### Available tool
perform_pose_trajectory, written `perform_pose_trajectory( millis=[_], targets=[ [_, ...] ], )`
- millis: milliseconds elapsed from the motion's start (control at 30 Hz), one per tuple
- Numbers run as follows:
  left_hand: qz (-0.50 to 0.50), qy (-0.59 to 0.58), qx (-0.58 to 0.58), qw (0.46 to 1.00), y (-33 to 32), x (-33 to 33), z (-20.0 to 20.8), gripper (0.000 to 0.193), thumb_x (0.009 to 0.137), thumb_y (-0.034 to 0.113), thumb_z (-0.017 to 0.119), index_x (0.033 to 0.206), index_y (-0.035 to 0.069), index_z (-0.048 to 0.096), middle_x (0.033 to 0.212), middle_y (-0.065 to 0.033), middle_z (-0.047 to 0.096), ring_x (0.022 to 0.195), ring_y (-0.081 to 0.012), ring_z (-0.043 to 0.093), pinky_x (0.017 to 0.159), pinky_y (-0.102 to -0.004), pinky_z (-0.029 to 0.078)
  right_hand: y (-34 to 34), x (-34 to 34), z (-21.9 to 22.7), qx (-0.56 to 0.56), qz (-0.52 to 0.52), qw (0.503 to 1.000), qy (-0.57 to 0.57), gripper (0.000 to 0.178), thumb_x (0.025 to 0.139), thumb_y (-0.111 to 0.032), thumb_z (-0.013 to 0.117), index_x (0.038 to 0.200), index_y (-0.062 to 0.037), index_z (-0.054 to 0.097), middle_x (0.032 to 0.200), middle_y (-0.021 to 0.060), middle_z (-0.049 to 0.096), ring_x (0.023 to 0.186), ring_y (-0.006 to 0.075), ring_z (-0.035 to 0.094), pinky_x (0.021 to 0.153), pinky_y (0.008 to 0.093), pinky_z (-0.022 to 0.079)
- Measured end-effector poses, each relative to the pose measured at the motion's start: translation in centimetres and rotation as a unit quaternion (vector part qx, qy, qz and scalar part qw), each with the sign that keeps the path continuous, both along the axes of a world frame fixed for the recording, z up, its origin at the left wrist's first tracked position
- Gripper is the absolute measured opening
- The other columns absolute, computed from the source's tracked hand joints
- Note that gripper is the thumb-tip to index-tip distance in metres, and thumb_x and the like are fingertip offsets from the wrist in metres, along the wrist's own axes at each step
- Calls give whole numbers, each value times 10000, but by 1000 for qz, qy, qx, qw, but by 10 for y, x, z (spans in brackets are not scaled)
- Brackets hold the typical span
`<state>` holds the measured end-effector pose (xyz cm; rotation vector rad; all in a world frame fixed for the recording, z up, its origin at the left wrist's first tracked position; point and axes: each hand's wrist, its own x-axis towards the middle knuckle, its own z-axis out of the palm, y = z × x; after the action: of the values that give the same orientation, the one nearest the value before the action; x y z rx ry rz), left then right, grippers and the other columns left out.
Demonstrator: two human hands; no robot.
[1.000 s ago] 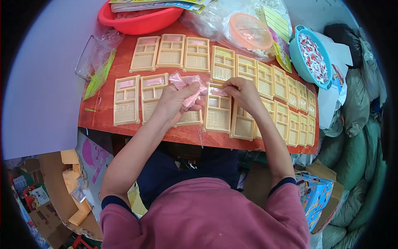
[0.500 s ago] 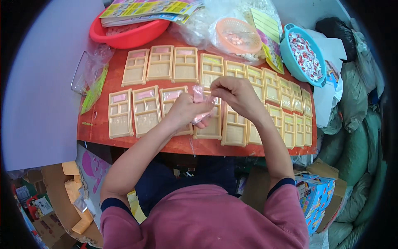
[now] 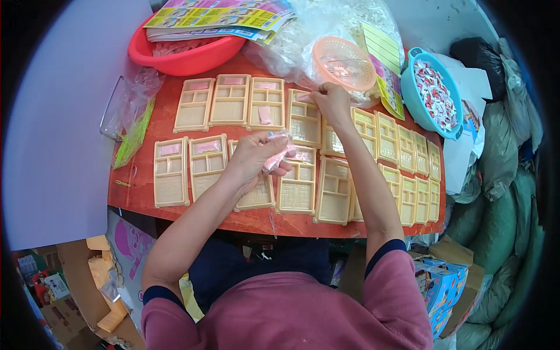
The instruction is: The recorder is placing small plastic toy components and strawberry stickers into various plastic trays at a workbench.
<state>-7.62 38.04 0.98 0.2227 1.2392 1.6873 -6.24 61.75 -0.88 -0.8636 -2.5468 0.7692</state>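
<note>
Beige plastic trays with compartments (image 3: pixel 170 184) lie in two rows on a red table. My left hand (image 3: pixel 256 158) is closed around a bunch of small pink packets (image 3: pixel 279 153), above the near row. Farther off, my right hand (image 3: pixel 333 104) pinches one pink packet (image 3: pixel 304 97) at the top compartment of the fourth far tray (image 3: pixel 304 125). Another loose packet (image 3: pixel 265 115) lies in the large compartment of the third far tray (image 3: pixel 256 99). Several trays at the left have a pink packet in their top compartment. My left hand partly covers a near tray.
A red basin (image 3: pixel 186 61) topped with printed sheets stands at the far left. Clear plastic bags, a peach basket (image 3: pixel 344 61) and a blue basin (image 3: pixel 431 93) of small wrapped packets line the back. Yellow-green strips (image 3: pixel 134 133) lie at the left edge. Cardboard boxes flank me below.
My right hand has moved away from my left hand, forward to the fourth far tray with a pink packet. A loose packet now lies in the third far tray's large compartment.
</note>
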Motion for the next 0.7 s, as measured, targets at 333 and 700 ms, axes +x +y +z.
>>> perform_pose_trajectory(
  millis=[333,700],
  targets=[
    [-45,12,1,999,-26,15,3,290,878,230,601,986,-39,588,825,-126,644,578,-134,631,445,-209,520,-35,9,19,123,104,983,87,177,750,-160,650,830,-3,663,784,137,654,733,257,634,665,348,478],
    [-54,5,7,999,-33,18,5,261,878,205,598,963,-40,573,822,-134,640,566,-133,630,453,-207,534,-91,-18,15,187,250,947,-80,213,805,-250,558,911,-98,662,957,139,601,849,301,630,702,439,503]
  ],
)
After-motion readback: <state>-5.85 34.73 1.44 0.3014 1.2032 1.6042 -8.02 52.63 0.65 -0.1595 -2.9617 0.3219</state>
